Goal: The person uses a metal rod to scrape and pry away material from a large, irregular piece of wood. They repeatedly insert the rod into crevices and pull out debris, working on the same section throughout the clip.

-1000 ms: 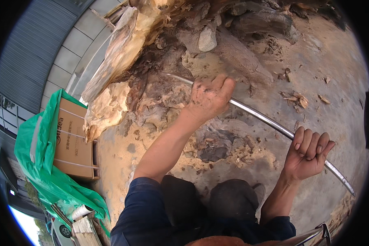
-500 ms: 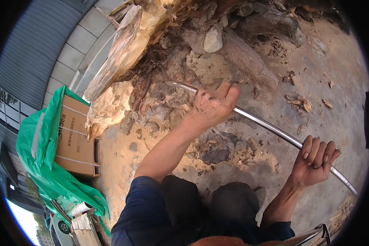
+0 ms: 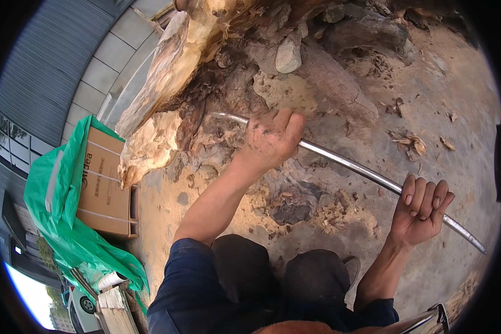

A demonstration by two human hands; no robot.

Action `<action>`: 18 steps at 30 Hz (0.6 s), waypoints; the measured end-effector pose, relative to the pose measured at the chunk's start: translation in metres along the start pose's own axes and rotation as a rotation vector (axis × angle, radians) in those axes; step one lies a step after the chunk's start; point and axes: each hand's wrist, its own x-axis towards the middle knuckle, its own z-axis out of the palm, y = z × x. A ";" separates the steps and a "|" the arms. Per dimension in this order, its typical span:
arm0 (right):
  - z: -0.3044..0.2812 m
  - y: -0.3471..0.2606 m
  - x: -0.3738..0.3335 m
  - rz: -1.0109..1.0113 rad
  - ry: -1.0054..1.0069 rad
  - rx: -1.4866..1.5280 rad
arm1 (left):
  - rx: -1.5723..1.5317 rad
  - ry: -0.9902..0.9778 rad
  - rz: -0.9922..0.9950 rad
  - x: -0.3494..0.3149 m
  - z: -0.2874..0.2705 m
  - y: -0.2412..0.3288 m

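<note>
"Bar (image 3: 350, 165), silvery metal: held where?"

"In both hands, aslant from far left to near right, above the grey, dusty floor (image 3: 428, 267)."

"And the left hand (image 3: 275, 136)?"

"Wrapped round the bar toward its far-left end, back of it uppermost, smudged with dirt."

"The right hand (image 3: 422, 209)?"

"Curled tight round the same bar toward the near-right end, fingernails in view."

"Far-left tip against anything?"

"Over or beside rough brown wood (image 3: 222, 89) (touching or apart, cannot tell)."

"And round about?"

"To the far left, pale split wood (image 3: 170, 78); at the far side, a grey, stone-like lump (image 3: 288, 54); to the right, dry wood chips (image 3: 411, 143) on the floor; nearer, between the forearms, a dark chunk (image 3: 291, 211). At the left edge, a cardboard box (image 3: 103, 183), partly under a green sheet (image 3: 50, 206)."
</note>
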 end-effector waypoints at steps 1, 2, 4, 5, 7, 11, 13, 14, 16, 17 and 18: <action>0.001 0.001 -0.003 -0.022 0.004 0.011 | 0.021 0.020 0.007 0.008 -0.003 -0.002; 0.006 0.004 -0.006 -0.052 0.008 0.027 | 0.035 0.047 0.022 0.010 -0.001 -0.012; 0.021 0.029 -0.010 -0.080 -0.063 -0.023 | 0.068 0.102 0.042 0.008 0.003 -0.035; 0.030 0.060 -0.007 -0.053 -0.230 -0.226 | 0.048 0.079 0.015 0.000 0.006 -0.048; 0.034 0.064 -0.014 -0.001 -0.328 -0.213 | 0.019 0.040 -0.043 -0.025 0.009 -0.079; 0.029 0.053 -0.014 0.056 -0.198 -0.208 | -0.006 -0.133 -0.106 -0.024 0.000 -0.064; 0.020 0.031 -0.009 0.116 0.063 -0.037 | 0.016 -0.170 -0.189 -0.047 -0.003 -0.034; 0.010 0.013 -0.005 0.091 0.145 0.091 | 0.037 -0.149 -0.169 -0.052 -0.004 -0.026; -0.010 -0.029 0.005 0.041 0.314 0.262 | 0.082 -0.103 -0.148 -0.060 -0.005 -0.010; -0.019 -0.045 0.006 0.016 0.406 0.311 | 0.082 -0.073 -0.118 -0.056 -0.006 -0.008; -0.038 -0.054 -0.001 0.010 0.350 0.267 | 0.078 -0.042 -0.084 -0.047 -0.006 -0.008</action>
